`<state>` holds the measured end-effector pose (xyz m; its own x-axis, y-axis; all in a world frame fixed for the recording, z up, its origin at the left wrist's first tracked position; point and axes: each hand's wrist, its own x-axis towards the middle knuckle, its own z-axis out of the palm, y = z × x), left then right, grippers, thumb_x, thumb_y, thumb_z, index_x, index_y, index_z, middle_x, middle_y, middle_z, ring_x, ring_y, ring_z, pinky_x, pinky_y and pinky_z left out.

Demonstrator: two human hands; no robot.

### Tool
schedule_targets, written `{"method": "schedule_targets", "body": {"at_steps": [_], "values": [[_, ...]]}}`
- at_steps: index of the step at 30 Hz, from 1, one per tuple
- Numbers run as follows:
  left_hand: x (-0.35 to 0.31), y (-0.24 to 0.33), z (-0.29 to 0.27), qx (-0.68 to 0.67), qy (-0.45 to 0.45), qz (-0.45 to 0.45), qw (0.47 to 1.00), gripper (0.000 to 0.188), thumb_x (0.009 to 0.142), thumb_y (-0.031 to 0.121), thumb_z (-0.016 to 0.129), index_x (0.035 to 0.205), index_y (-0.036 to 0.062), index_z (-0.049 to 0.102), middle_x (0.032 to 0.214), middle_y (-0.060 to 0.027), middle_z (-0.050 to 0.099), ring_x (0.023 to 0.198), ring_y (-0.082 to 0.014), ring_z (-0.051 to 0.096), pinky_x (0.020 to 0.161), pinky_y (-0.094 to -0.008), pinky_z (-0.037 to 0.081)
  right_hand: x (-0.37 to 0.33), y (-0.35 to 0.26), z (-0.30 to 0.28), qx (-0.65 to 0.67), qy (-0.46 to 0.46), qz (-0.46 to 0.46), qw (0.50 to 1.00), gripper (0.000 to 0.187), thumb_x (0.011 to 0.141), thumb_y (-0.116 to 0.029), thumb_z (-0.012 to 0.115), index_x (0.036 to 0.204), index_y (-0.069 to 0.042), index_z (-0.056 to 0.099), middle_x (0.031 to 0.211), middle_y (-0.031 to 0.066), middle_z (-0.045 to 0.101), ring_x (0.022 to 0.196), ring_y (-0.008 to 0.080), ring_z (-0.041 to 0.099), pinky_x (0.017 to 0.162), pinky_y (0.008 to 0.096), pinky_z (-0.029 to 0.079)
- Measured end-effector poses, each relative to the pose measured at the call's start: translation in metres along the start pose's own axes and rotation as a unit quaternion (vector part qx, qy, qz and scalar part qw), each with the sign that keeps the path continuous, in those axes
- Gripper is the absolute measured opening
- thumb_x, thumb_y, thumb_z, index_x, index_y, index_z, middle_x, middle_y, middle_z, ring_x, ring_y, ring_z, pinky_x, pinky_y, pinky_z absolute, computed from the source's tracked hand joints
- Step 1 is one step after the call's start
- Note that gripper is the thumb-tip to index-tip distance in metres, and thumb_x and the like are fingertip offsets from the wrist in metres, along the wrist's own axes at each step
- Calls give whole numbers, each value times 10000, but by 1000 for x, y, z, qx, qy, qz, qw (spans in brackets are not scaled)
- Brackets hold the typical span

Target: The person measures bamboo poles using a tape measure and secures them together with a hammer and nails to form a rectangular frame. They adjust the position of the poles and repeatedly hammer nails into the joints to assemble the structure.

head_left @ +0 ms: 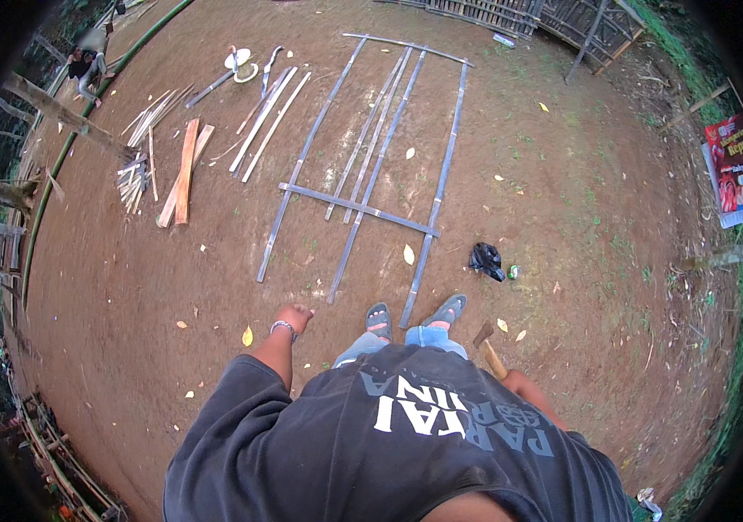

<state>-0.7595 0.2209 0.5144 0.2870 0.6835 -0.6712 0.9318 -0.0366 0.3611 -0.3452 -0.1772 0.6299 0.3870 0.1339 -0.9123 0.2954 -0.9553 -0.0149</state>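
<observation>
My right hand [523, 384] grips the wooden handle of a hatchet [492, 358], its dark rusty head pointing up beside my right foot. My left hand [295, 318], with a bracelet at the wrist, hangs over bare soil with its fingers curled and nothing visible in them. Ahead of my feet lies a frame of long grey slats [371, 187], with one crosspiece [363, 210] near its lower part and another [406, 48] at the far end. The right-hand slat's near end reaches between my sandals.
Left of the frame lie loose pale strips [264, 120], two crossed reddish boards [187, 174] and a pile of short sticks [134, 183]. A black plastic bag [486, 261] and small can [514, 272] sit at the right. A person [86, 70] sits far left near a green hose [62, 157].
</observation>
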Motion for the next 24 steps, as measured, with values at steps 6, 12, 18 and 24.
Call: {"method": "schedule_targets", "body": {"at_steps": [6,12,18,24], "values": [[5,-2,3,-15,-21,-19,999,423,871,449,644,1037,71,738,1123,-156,699,1049,-335,652,928,-407,490,14,8,0,-16,-21,-12,1000,389,781,-367,791,830,16,743,769,100,732,665,198,688,661,349,539],[19,-16,9,-42,-18,-15,999,394,860,412,688,1027,59,737,1052,-157,722,989,-315,679,899,-398,501,-16,-5,-7,21,-12,10,1000,357,756,-341,801,844,1,752,783,93,736,672,194,687,659,349,537],[27,-12,11,-93,-5,-23,995,401,837,396,729,1017,37,735,1024,-167,729,961,-303,687,883,-387,504,14,30,7,113,-43,-14,993,366,720,-344,808,840,-3,753,795,95,738,687,191,690,655,352,541],[15,1,3,-80,-18,-34,996,406,836,403,729,1009,36,738,1034,-164,728,964,-308,687,879,-386,507,-13,0,-6,-30,1,20,999,385,699,-362,793,839,-6,751,791,86,739,686,196,689,655,355,540]]}}
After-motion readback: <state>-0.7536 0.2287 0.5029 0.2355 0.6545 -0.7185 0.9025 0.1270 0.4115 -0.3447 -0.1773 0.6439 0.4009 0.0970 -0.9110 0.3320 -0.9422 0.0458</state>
